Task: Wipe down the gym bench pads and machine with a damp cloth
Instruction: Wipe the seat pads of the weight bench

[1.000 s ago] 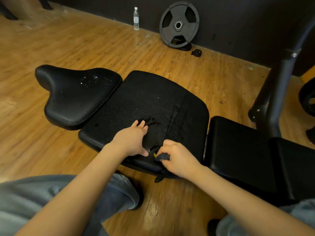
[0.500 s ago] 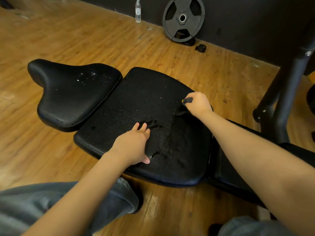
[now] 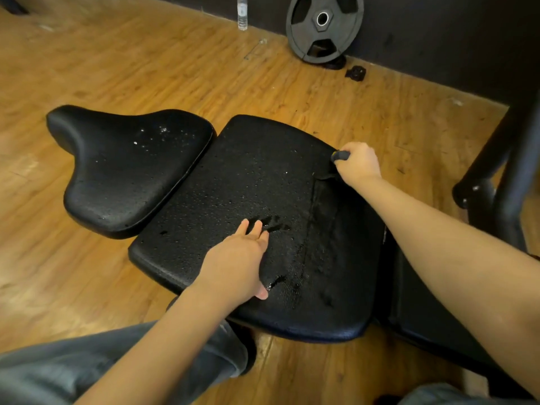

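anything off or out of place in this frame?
Nothing damaged. The middle pad and the contoured end pad are beaded with water droplets, unwiped; only a strip below the right hand, which grips a dark cloth, looks wiped. The left hand rests flat on the middle pad.

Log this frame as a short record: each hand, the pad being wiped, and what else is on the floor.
left hand: flat on the middle pad, fingers straight
right hand: grips a dark cloth at the pad's far right edge
middle pad: black, beaded with droplets, smeared streak on its right part
seat pad: a few droplets
floor: weight plate against wall, water bottle
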Demonstrator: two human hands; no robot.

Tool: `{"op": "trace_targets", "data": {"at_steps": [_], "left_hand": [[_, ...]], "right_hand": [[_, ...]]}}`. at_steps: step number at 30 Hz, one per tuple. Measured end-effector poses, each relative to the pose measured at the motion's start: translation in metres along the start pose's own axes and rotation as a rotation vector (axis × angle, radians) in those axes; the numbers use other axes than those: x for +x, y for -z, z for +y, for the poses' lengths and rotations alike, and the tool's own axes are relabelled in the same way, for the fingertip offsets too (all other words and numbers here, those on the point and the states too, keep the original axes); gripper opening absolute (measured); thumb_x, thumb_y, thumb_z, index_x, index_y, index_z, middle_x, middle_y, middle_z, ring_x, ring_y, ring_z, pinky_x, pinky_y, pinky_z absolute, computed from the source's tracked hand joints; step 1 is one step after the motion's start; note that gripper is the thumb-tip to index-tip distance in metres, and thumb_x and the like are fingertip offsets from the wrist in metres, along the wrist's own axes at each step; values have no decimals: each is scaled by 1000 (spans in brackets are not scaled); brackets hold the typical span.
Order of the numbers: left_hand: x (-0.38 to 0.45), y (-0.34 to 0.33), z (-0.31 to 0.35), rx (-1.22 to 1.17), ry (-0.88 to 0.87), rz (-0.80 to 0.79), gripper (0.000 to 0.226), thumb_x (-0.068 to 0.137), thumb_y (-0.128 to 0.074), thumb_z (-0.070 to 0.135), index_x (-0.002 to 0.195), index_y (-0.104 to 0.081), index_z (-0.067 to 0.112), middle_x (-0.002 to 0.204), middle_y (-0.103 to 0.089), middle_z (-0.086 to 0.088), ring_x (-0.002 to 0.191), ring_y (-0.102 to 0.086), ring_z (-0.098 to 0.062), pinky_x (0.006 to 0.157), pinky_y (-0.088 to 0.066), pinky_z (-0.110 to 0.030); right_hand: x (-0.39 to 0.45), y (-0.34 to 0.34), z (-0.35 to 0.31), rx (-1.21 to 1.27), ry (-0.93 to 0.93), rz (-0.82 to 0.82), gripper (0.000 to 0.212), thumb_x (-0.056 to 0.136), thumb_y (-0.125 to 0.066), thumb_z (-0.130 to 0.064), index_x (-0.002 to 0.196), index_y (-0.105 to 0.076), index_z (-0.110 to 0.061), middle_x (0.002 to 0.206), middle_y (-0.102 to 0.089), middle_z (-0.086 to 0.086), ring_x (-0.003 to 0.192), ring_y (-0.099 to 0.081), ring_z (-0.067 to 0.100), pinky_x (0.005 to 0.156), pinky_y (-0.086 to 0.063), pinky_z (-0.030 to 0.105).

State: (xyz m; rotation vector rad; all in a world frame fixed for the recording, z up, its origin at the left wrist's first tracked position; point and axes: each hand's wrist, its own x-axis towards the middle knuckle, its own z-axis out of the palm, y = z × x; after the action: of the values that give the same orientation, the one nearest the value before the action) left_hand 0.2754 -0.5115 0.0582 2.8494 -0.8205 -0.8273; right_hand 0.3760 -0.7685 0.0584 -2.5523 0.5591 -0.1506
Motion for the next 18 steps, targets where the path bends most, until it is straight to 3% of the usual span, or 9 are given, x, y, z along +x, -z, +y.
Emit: {"op": "trace_targets", "data": {"at_steps": [3, 7, 12, 18], "left_hand": [[1, 2, 1, 10, 6, -12, 112, 72, -79, 36, 152, -4, 17, 159, 6, 1, 147, 7, -18, 114, -27, -41], [-1, 6, 2, 13, -4, -14, 110, 73, -79, 35, 152, -5, 16, 160, 6, 2, 146, 6, -18, 112, -30, -42], [-8, 10, 2, 22, -34, -11, 106, 76, -76, 35, 152, -5, 16, 160, 6, 1, 146, 8, -16, 113, -29, -40], [-16, 10, -3, -6, -49, -33, 106, 77, -75, 41, 152, -4, 16, 159, 7, 2, 146, 9, -17, 117, -21, -39]], "right_hand": [[-35, -3, -4, -6, 80, -94, 14, 90, -54, -8, 88, -67, -4, 84, -60, 10, 81, -59, 26, 62, -39, 26], [-120, -19, -14, 23, 287, -191, 14, 87, -58, -8, 92, -71, -7, 91, -56, 11, 86, -57, 27, 73, -44, 33], [-213, -31, -26, 33, 473, -360, 13, 88, -54, -12, 88, -66, -7, 86, -44, 1, 77, -54, 30, 65, -43, 38], [-231, -32, -29, 9, 515, -397, 13, 89, -54, -15, 91, -64, -8, 92, -47, 4, 78, -55, 30, 69, -47, 43]]}}
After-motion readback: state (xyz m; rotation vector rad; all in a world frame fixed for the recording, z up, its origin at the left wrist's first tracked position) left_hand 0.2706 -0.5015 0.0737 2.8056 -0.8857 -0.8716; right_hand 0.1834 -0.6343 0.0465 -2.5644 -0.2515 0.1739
